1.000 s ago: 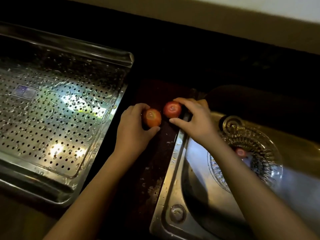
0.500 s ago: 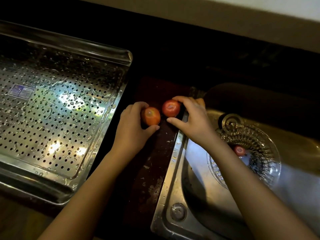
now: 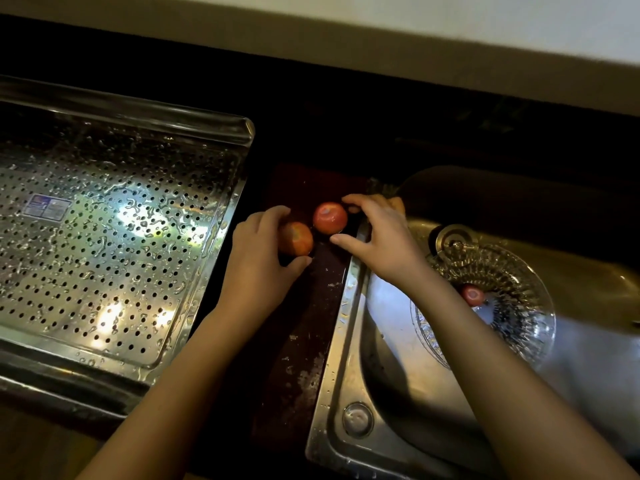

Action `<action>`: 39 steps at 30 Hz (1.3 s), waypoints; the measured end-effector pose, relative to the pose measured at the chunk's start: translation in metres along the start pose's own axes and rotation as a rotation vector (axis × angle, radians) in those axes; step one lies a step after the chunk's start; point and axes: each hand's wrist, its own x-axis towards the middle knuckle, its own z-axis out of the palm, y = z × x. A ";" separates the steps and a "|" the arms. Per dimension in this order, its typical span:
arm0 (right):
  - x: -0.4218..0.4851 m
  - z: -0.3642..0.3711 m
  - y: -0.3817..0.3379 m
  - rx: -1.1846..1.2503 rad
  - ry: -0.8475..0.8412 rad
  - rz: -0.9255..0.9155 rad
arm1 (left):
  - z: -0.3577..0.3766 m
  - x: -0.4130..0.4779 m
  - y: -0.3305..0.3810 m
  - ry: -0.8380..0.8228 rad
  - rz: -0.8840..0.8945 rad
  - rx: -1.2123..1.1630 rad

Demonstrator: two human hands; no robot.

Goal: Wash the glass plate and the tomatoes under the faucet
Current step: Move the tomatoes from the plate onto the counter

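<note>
An orange-red tomato [image 3: 296, 239] is gripped by the left hand [image 3: 263, 261], with the fingers curled over its top and the thumb tucked beneath. A redder tomato [image 3: 330, 218] is enclosed between the thumb and forefinger of the right hand [image 3: 377, 237], which is stretched across the left rim of the sink [image 3: 346, 323]. Both fruits are held side by side just left of the sink, low over a dark, wet board [image 3: 311, 341].

A slip is the likeliest fault. The skins look glossy and probably wet, so a loose pinch could let a round fruit roll, either away from the sink toward the perforated tray [image 3: 104, 237] or over the rim into the basin. There the glass plate [image 3: 519, 344] could be struck and chipped. It could also be knocked by the right forearm, which passes directly above it. Too hard a squeeze might split a skin. No faucet is seen, so where the water falls cannot be told.

The two held tomatoes are small and smooth, each with a pale sheen on top. The plate is clear and ribbed; it lies inside the sink, and a smaller tomato [image 3: 472, 294] is resting in it.
</note>
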 end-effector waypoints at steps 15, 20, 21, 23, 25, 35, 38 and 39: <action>-0.121 -0.072 0.148 0.046 0.079 0.556 | 0.139 0.007 0.115 -0.527 0.288 0.002; -0.144 -0.050 0.196 0.052 0.020 0.652 | 0.215 -0.008 0.117 -0.679 0.246 0.158; -0.144 -0.047 0.203 0.049 0.020 0.649 | 0.228 -0.015 0.116 -0.687 0.220 0.167; -0.141 -0.044 0.215 0.072 0.005 0.628 | 0.249 -0.028 0.114 -0.652 0.142 0.146; -0.136 -0.042 0.225 0.060 -0.039 0.591 | 0.265 -0.038 0.116 -0.576 0.063 0.094; -0.112 -0.039 0.237 0.004 -0.177 0.430 | 0.303 -0.055 0.119 -0.433 0.003 -0.055; -0.109 -0.037 0.236 0.038 -0.163 0.434 | 0.302 -0.058 0.117 -0.420 0.028 -0.017; -0.108 -0.037 0.235 0.060 -0.154 0.442 | 0.299 -0.058 0.116 -0.414 0.038 0.002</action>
